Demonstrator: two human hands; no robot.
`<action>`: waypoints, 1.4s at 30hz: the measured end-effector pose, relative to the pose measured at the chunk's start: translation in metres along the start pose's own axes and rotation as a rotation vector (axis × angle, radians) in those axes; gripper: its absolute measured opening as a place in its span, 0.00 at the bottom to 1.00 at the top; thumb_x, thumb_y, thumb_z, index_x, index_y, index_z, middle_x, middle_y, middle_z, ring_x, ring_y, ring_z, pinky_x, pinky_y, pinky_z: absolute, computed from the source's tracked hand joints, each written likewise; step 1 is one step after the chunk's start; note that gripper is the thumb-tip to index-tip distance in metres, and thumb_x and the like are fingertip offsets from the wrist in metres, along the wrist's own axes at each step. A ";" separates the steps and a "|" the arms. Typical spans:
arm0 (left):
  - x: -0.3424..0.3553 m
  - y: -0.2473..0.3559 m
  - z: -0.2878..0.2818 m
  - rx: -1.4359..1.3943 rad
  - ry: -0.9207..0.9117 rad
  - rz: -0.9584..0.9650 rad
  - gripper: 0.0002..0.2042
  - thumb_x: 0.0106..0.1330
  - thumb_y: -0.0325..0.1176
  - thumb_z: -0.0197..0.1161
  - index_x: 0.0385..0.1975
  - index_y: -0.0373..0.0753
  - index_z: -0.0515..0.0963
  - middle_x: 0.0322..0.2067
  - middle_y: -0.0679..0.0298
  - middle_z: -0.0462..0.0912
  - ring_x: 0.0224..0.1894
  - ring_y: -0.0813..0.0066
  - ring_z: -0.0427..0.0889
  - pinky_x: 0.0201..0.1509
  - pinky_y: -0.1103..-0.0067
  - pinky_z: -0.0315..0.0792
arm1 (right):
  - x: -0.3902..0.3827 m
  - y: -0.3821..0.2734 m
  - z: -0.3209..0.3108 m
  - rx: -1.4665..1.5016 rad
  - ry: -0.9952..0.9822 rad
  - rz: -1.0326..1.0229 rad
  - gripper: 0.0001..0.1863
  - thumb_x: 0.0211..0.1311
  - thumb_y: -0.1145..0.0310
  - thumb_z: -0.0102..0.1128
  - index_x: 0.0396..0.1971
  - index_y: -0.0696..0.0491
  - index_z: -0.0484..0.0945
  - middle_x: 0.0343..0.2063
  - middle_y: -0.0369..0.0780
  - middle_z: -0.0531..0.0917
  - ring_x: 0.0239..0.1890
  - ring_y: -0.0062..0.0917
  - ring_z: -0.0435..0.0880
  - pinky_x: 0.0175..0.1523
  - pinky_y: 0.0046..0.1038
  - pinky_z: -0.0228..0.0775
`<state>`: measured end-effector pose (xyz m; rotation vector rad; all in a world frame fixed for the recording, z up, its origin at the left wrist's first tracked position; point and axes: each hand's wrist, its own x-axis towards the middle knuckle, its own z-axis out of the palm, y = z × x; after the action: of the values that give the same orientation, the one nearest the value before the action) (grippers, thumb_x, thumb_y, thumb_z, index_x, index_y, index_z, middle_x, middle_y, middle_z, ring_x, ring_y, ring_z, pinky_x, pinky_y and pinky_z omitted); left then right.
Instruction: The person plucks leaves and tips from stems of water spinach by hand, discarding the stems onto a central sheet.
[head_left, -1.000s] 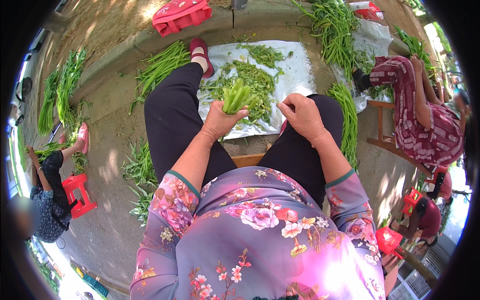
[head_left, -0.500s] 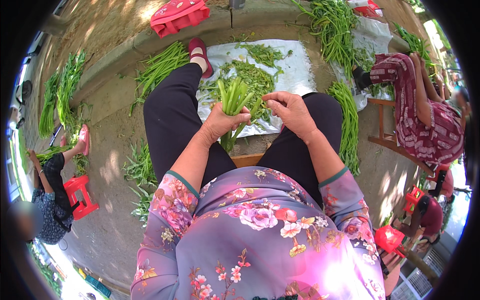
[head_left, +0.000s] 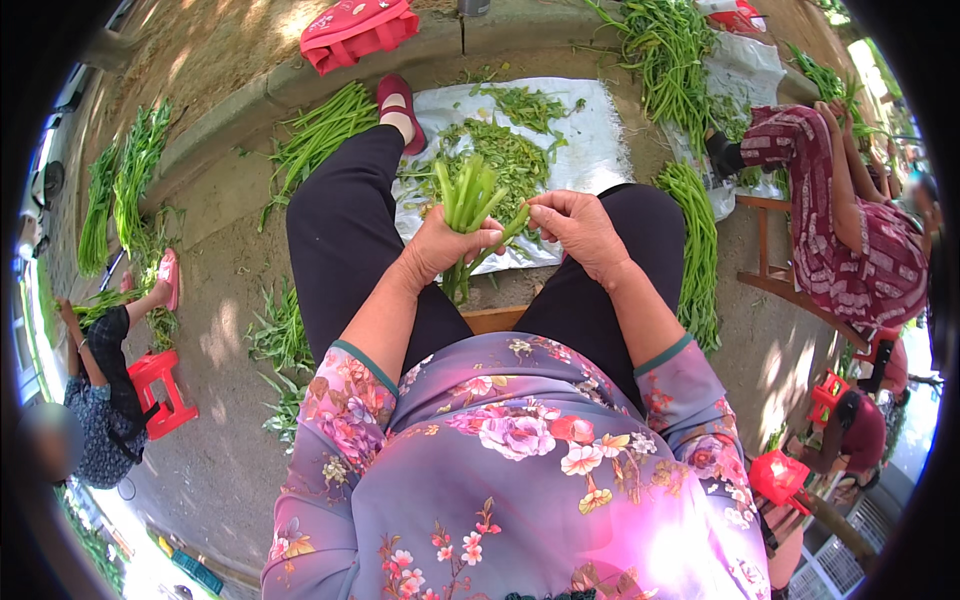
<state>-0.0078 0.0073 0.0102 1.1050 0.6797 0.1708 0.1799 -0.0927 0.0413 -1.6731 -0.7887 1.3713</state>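
While the left hand (head_left: 440,243) was wrapped around the bunch of green stalks (head_left: 467,196), the right hand (head_left: 582,230) pinched the tip of one slanting stalk (head_left: 515,223) between thumb and fingers. The bunch was held between the dark-trousered legs (head_left: 345,230), near the close edge of the white sheet (head_left: 588,140), where leafy scraps (head_left: 512,165) lay. The stalks looked light, crisp and probably easily snapped or bruised; a gentle wrap around the middle seemed the best hold.

The ground (head_left: 220,420) carries a white sheet (head_left: 590,120) strewn with leaf scraps (head_left: 512,165); green stalks lie left (head_left: 325,135) and right (head_left: 700,260), with 1 red stool (head_left: 150,370) at left.
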 end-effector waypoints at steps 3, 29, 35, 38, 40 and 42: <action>0.000 0.002 0.004 0.046 0.026 -0.018 0.10 0.50 0.28 0.70 0.31 0.33 0.78 0.24 0.64 0.81 0.21 0.84 0.75 0.23 0.86 0.68 | 0.001 0.003 0.002 0.012 0.039 -0.009 0.10 0.61 0.68 0.57 0.36 0.60 0.78 0.23 0.32 0.78 0.23 0.11 0.70 0.29 0.14 0.64; 0.005 -0.012 0.007 0.261 0.221 0.049 0.11 0.45 0.24 0.73 0.29 0.32 0.80 0.27 0.66 0.82 0.29 0.83 0.78 0.34 0.83 0.74 | -0.001 0.019 0.017 -0.189 0.267 -0.174 0.07 0.52 0.71 0.58 0.27 0.60 0.78 0.21 0.38 0.81 0.24 0.17 0.77 0.32 0.23 0.70; 0.007 -0.021 0.003 0.372 0.218 0.048 0.12 0.46 0.24 0.72 0.31 0.32 0.80 0.27 0.66 0.82 0.30 0.83 0.78 0.35 0.83 0.73 | 0.003 0.015 0.012 -0.356 0.417 -0.194 0.06 0.53 0.71 0.56 0.25 0.58 0.75 0.21 0.44 0.80 0.24 0.28 0.80 0.33 0.27 0.71; 0.007 -0.019 0.004 0.360 0.223 0.042 0.12 0.47 0.25 0.72 0.31 0.32 0.80 0.27 0.65 0.82 0.30 0.83 0.78 0.35 0.83 0.73 | 0.005 0.024 0.009 -0.507 0.423 -0.322 0.05 0.53 0.71 0.56 0.25 0.57 0.73 0.23 0.46 0.78 0.27 0.37 0.79 0.34 0.33 0.71; 0.006 -0.018 0.003 0.397 0.234 0.043 0.11 0.47 0.25 0.71 0.31 0.33 0.81 0.27 0.65 0.82 0.30 0.83 0.78 0.35 0.83 0.73 | 0.007 0.026 0.008 -0.599 0.422 -0.402 0.04 0.53 0.72 0.55 0.26 0.57 0.72 0.25 0.46 0.77 0.29 0.41 0.77 0.36 0.36 0.70; 0.006 -0.021 0.002 0.386 0.239 0.061 0.11 0.48 0.28 0.71 0.31 0.34 0.81 0.24 0.66 0.82 0.27 0.83 0.77 0.34 0.81 0.72 | 0.008 0.027 0.008 -0.679 0.419 -0.444 0.04 0.54 0.72 0.54 0.27 0.56 0.71 0.27 0.47 0.76 0.31 0.43 0.76 0.37 0.38 0.69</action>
<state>-0.0056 -0.0015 -0.0102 1.4910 0.9183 0.2328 0.1727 -0.0969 0.0132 -2.0219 -1.3586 0.4299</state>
